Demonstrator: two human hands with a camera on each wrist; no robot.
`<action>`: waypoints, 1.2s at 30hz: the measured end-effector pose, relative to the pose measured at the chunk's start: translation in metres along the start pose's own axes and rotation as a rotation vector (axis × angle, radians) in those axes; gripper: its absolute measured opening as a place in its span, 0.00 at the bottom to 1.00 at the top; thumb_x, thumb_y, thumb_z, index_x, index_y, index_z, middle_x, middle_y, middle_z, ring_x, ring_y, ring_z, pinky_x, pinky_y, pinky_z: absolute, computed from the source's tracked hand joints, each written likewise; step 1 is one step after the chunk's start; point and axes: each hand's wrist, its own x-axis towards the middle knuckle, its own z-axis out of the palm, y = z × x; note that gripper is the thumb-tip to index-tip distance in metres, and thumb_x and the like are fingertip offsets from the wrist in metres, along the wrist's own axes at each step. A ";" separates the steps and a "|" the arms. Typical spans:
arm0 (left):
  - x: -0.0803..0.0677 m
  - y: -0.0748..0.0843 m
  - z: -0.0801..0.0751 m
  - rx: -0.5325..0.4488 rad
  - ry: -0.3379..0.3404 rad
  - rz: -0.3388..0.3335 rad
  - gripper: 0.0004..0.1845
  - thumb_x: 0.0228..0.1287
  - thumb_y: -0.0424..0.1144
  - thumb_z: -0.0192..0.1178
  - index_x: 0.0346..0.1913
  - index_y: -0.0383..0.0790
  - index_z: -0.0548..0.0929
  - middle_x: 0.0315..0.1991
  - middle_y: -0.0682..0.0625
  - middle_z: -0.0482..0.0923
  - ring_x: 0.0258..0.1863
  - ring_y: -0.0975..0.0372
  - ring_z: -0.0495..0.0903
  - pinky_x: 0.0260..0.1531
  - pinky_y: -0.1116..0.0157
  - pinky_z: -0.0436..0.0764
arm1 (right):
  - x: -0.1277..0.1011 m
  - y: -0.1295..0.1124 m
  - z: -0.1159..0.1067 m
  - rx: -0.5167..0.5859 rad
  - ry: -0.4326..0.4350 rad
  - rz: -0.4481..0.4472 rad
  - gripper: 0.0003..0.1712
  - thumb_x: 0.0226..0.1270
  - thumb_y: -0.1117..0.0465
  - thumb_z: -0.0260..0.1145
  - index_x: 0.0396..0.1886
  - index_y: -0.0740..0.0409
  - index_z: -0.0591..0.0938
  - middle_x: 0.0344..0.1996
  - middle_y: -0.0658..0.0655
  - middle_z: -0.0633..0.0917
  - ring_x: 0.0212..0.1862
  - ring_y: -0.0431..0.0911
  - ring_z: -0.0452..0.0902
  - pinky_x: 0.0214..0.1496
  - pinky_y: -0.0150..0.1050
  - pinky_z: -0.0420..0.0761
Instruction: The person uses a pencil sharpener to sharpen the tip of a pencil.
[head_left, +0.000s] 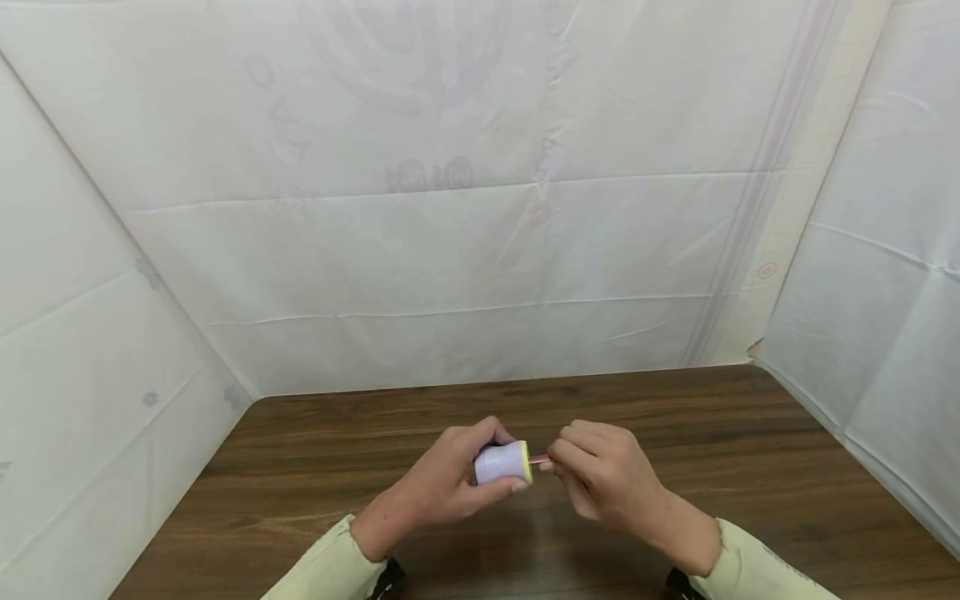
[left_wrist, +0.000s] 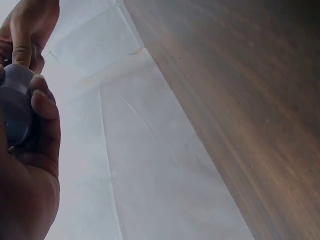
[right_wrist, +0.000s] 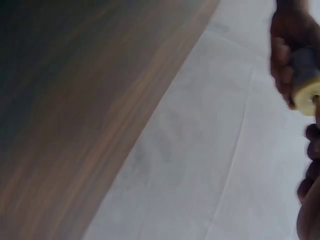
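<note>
A small lavender cylinder (head_left: 501,463) with a yellow end cap lies sideways in my left hand (head_left: 457,479), whose fingers and thumb curl round it above the wooden table (head_left: 300,467). A thin pink piece (head_left: 538,458) sticks out of the yellow end, and my right hand (head_left: 600,479) pinches it between its fingertips. In the left wrist view the cylinder (left_wrist: 15,107) shows dark in the left hand (left_wrist: 30,150). The right wrist view catches the cylinder's yellow end (right_wrist: 306,95) at the far right edge, with curled fingers (right_wrist: 310,165) of the right hand below it.
White sheeting (head_left: 450,208) walls the table at the back and on both sides. The brown tabletop stretches left, right and behind the hands. Pale yellow sleeves (head_left: 330,571) cover both forearms.
</note>
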 end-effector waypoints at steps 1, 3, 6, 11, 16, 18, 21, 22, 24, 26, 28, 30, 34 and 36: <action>0.000 0.000 0.000 0.020 -0.002 0.010 0.13 0.73 0.43 0.71 0.49 0.46 0.76 0.43 0.52 0.86 0.29 0.73 0.80 0.23 0.76 0.79 | -0.003 -0.001 -0.001 0.039 -0.038 0.063 0.17 0.83 0.59 0.63 0.27 0.53 0.78 0.21 0.44 0.70 0.24 0.32 0.57 0.25 0.22 0.60; -0.001 -0.002 0.000 0.060 -0.009 0.029 0.15 0.73 0.44 0.71 0.51 0.46 0.76 0.44 0.52 0.86 0.30 0.73 0.79 0.25 0.77 0.79 | -0.007 -0.004 -0.002 0.121 -0.119 0.205 0.16 0.78 0.60 0.68 0.27 0.50 0.77 0.20 0.41 0.70 0.24 0.29 0.58 0.25 0.20 0.62; -0.004 -0.005 0.002 0.129 -0.019 0.071 0.16 0.73 0.47 0.71 0.52 0.45 0.76 0.45 0.52 0.85 0.32 0.73 0.79 0.29 0.78 0.78 | -0.006 -0.009 -0.006 0.216 -0.223 0.402 0.19 0.69 0.65 0.76 0.25 0.46 0.75 0.19 0.38 0.70 0.23 0.26 0.58 0.23 0.20 0.62; -0.006 -0.006 0.004 0.283 -0.043 0.128 0.20 0.72 0.51 0.71 0.53 0.43 0.76 0.45 0.53 0.83 0.33 0.73 0.77 0.32 0.80 0.76 | -0.002 -0.011 -0.010 0.383 -0.385 0.717 0.20 0.67 0.65 0.76 0.21 0.46 0.76 0.16 0.36 0.69 0.20 0.27 0.59 0.20 0.25 0.62; -0.007 -0.005 0.008 0.373 -0.096 0.128 0.21 0.73 0.54 0.69 0.52 0.44 0.75 0.49 0.53 0.83 0.37 0.72 0.77 0.36 0.80 0.76 | 0.000 -0.006 -0.017 0.665 -0.560 1.065 0.18 0.73 0.60 0.71 0.22 0.61 0.81 0.16 0.44 0.72 0.20 0.35 0.63 0.23 0.32 0.66; -0.007 -0.005 0.009 0.357 -0.095 0.110 0.21 0.72 0.53 0.70 0.52 0.44 0.75 0.48 0.53 0.83 0.36 0.73 0.77 0.36 0.81 0.75 | -0.001 -0.003 -0.018 0.694 -0.598 1.085 0.18 0.75 0.58 0.70 0.23 0.62 0.83 0.17 0.45 0.73 0.20 0.36 0.64 0.23 0.33 0.67; -0.007 -0.007 0.011 0.301 -0.066 0.074 0.21 0.72 0.53 0.70 0.52 0.43 0.76 0.47 0.53 0.83 0.34 0.73 0.77 0.34 0.80 0.76 | -0.003 0.000 -0.018 0.619 -0.607 0.982 0.15 0.75 0.57 0.71 0.26 0.54 0.84 0.18 0.43 0.76 0.21 0.35 0.66 0.23 0.32 0.70; -0.007 -0.008 0.011 0.279 -0.050 0.061 0.21 0.72 0.53 0.71 0.52 0.43 0.76 0.47 0.54 0.84 0.34 0.73 0.77 0.33 0.80 0.76 | -0.004 0.001 -0.017 0.582 -0.594 0.929 0.13 0.75 0.57 0.72 0.27 0.50 0.84 0.20 0.42 0.78 0.22 0.34 0.67 0.24 0.32 0.71; -0.007 -0.008 0.010 0.227 -0.013 0.040 0.20 0.71 0.51 0.72 0.51 0.44 0.76 0.47 0.53 0.85 0.33 0.72 0.78 0.32 0.79 0.77 | -0.005 0.003 -0.016 0.513 -0.540 0.823 0.09 0.72 0.59 0.75 0.31 0.46 0.85 0.23 0.39 0.80 0.23 0.32 0.69 0.24 0.31 0.73; -0.007 -0.008 0.009 0.184 0.023 0.025 0.19 0.71 0.49 0.73 0.50 0.44 0.76 0.47 0.52 0.86 0.33 0.72 0.79 0.30 0.78 0.78 | -0.005 0.005 -0.014 0.464 -0.450 0.690 0.09 0.69 0.63 0.77 0.34 0.46 0.84 0.27 0.39 0.82 0.25 0.32 0.71 0.25 0.30 0.75; -0.006 -0.007 0.007 0.143 0.056 0.003 0.18 0.70 0.48 0.73 0.50 0.45 0.76 0.46 0.51 0.86 0.32 0.72 0.80 0.28 0.77 0.79 | -0.005 0.006 -0.012 0.393 -0.343 0.525 0.09 0.68 0.64 0.77 0.37 0.49 0.84 0.30 0.41 0.82 0.27 0.32 0.72 0.28 0.27 0.76; -0.005 -0.006 0.005 0.099 0.080 -0.024 0.16 0.71 0.46 0.73 0.50 0.47 0.76 0.43 0.52 0.86 0.29 0.72 0.80 0.25 0.76 0.80 | -0.002 0.007 -0.009 0.273 -0.225 0.324 0.07 0.71 0.64 0.76 0.38 0.52 0.84 0.33 0.44 0.82 0.30 0.35 0.73 0.31 0.27 0.76; -0.003 -0.003 0.003 -0.008 0.092 -0.069 0.13 0.72 0.43 0.72 0.48 0.49 0.77 0.37 0.54 0.86 0.25 0.72 0.80 0.21 0.72 0.80 | 0.008 0.009 -0.006 -0.044 0.002 -0.042 0.10 0.80 0.59 0.68 0.36 0.60 0.85 0.32 0.51 0.83 0.30 0.42 0.73 0.32 0.32 0.73; -0.001 -0.001 0.003 -0.058 0.089 -0.063 0.11 0.72 0.41 0.71 0.46 0.48 0.77 0.37 0.54 0.86 0.25 0.71 0.80 0.20 0.71 0.80 | 0.012 0.009 -0.006 -0.156 0.084 -0.150 0.15 0.82 0.58 0.65 0.33 0.60 0.86 0.30 0.51 0.84 0.28 0.43 0.72 0.30 0.34 0.69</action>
